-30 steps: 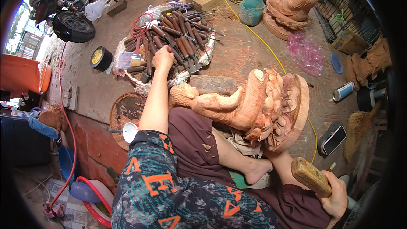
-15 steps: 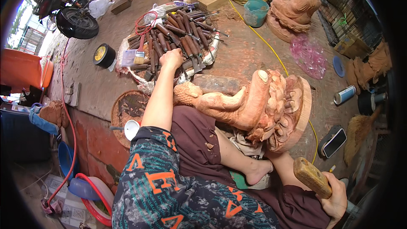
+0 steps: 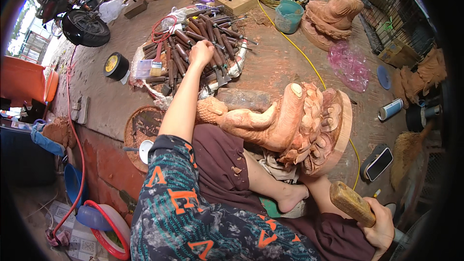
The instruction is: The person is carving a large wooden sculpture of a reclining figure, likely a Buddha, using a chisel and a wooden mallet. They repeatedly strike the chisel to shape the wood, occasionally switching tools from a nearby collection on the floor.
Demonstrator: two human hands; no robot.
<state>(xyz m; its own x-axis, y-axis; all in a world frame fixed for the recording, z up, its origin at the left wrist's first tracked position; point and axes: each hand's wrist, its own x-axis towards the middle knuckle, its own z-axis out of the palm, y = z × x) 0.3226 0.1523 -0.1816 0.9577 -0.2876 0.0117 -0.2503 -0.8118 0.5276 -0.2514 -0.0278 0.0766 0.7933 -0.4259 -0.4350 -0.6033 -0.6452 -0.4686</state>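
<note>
My left hand reaches over a pile of wood carving chisels with brown wooden handles, spread on a pale cloth sack. Its fingers are curled closed among the handles; what they hold, if anything, is hidden. Low at the right, my right hand grips a worn, yellowish wooden mallet, the block tilted up to the left. Between the hands a carved wooden statue of a seated figure lies on its side by my legs, its head toward the left and its round base to the right.
A short log lies behind the statue. Farther off are a teal bucket, another carved statue and pink plastic wrap. A yellow cable crosses the floor. A phone lies at right, a round basket at left.
My left hand has shifted slightly right and away from me over the chisel handles. The mallet stays in my right hand, nearly still. The view has shifted a little.
</note>
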